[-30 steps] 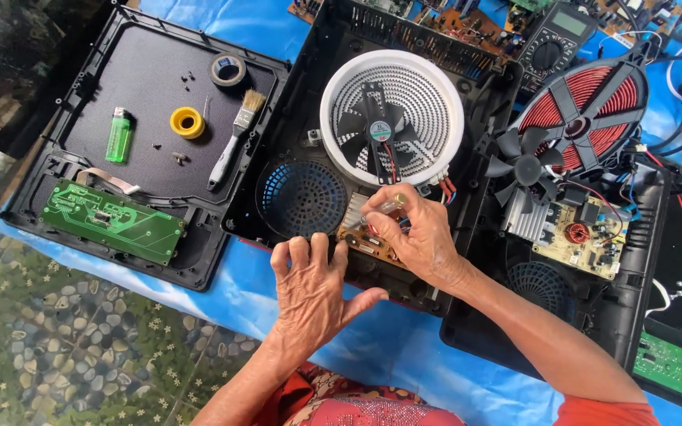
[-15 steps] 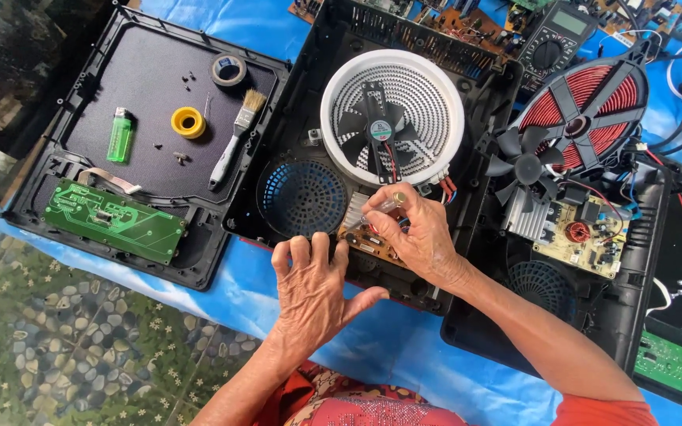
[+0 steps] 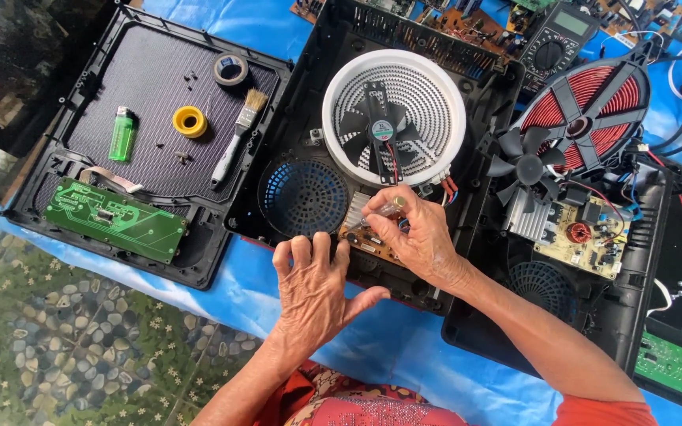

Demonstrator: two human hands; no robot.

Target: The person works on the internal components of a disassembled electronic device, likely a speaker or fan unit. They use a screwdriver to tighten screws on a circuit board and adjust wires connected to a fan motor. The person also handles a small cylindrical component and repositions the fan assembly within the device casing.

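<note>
Hands (image 3: pixel 317 284) unmoved on ribbed black casing (image 3: pixel 294 142)

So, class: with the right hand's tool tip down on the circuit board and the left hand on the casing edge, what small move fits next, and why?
Probably keep the left hand pressing on the black casing and turn the clear-handled screwdriver in the right hand. Its tip already sits on the circuit board, seemingly at a screw, though that is too small to confirm.

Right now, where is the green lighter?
The green lighter lies at the left of the head view, on the black panel, left of the yellow tape roll and above the green circuit board.
</note>
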